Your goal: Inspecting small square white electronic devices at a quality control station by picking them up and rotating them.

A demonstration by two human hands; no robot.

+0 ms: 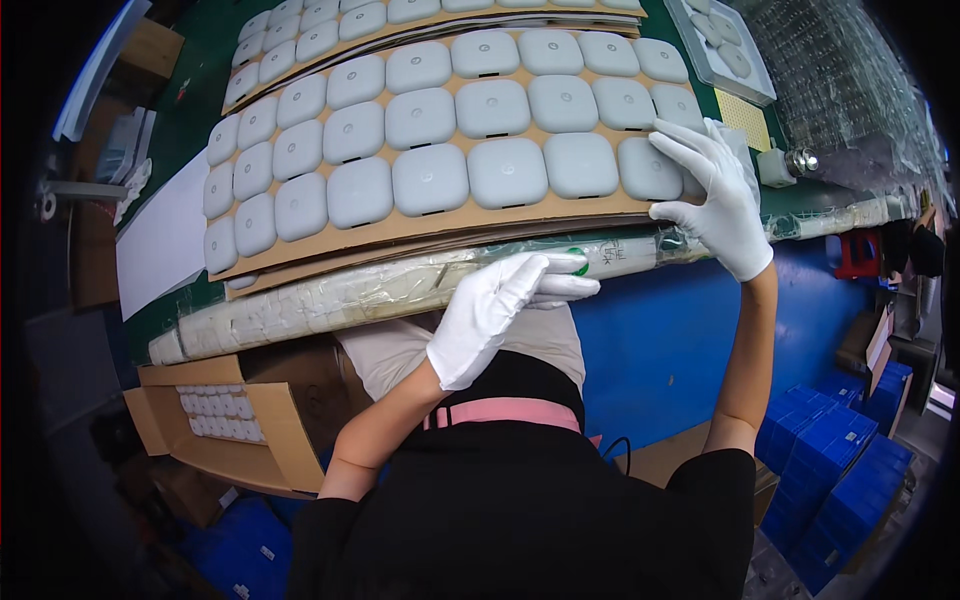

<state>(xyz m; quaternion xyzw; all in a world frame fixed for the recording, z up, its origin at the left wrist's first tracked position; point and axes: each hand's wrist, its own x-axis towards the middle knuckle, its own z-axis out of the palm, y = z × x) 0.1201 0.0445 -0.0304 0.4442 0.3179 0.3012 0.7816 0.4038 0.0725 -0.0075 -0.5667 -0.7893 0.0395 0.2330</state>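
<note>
Rounded-square white plastic cases lie in rows on a brown cardboard sheet, with more sheets beneath it. My right hand, in a white glove, is at the right end of the front row. Its fingers and thumb are spread around the right side of the end case, and part of what lies under the palm is hidden. Also gloved in white, my left hand hovers over my lap by the table's front edge. Its fingers are stretched out to the right with nothing visible in them.
Plastic film wraps the table's padded front edge. A second loaded sheet lies farther back; a pale tray and clear bubble wrap sit at right. Below left stands an opened carton with cases; blue boxes are stacked lower right.
</note>
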